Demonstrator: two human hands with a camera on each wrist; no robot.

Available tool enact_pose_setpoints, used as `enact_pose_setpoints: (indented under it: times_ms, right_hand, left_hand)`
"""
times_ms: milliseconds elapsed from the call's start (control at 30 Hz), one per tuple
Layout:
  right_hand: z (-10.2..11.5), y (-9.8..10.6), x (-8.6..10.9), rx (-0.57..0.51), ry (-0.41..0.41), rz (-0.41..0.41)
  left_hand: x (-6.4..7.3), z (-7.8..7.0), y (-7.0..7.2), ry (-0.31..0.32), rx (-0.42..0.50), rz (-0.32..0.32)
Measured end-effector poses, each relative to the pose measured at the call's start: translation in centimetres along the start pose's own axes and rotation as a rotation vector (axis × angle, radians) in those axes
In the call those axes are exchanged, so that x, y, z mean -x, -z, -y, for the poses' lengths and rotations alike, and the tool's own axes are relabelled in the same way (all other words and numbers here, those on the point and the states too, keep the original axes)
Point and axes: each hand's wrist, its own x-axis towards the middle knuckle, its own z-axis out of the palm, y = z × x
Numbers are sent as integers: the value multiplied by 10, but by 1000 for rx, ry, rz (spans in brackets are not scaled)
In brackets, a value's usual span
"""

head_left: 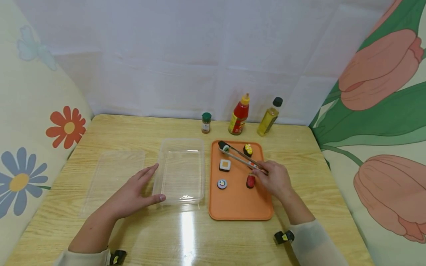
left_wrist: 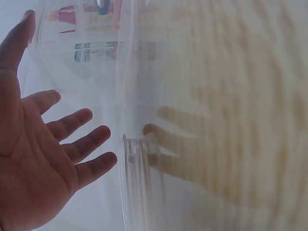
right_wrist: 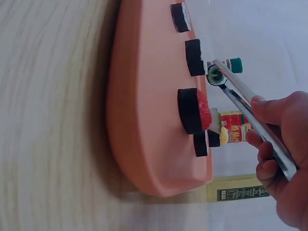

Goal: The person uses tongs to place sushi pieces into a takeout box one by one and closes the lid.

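My right hand (head_left: 274, 179) grips a pair of metal tongs (head_left: 241, 158) over the right half of an orange tray (head_left: 239, 207). The tong tips are at a dark toy sushi roll with a green and white end (right_wrist: 216, 75), near the tray's far left corner. Other toy sushi pieces lie on the tray: a square one with a yellow centre (head_left: 225, 165), a round one (head_left: 222, 183), a red-topped one (head_left: 250, 181) and a yellow-topped one (head_left: 247, 149). My left hand (head_left: 134, 194), fingers spread, is at the left side of a clear plastic container (head_left: 203, 171).
A clear flat lid (head_left: 110, 173) lies left of the container. Along the back stand a small green-capped spice jar (head_left: 206, 123), a red sauce bottle (head_left: 239, 115) and a dark-capped oil bottle (head_left: 269, 117). A white cloth (head_left: 159, 59) hangs behind the table.
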Motion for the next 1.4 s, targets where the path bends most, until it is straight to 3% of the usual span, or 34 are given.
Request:
enact_pose_setpoints:
  times_ms: [267, 700, 967, 1400]
  right_hand:
    - [9, 8, -5, 10, 18, 26]
    - [26, 21, -13, -59, 107, -12]
    - [41, 30, -19, -84, 91, 26]
    - [64, 19, -28, -165, 79, 72]
  left_hand:
    - [0, 0, 0, 9, 7, 9]
    - [-3, 1, -1, 12, -10, 17]
    - [-1, 2, -2, 21, 3, 17]
    - [0, 1, -1, 27, 9, 12]
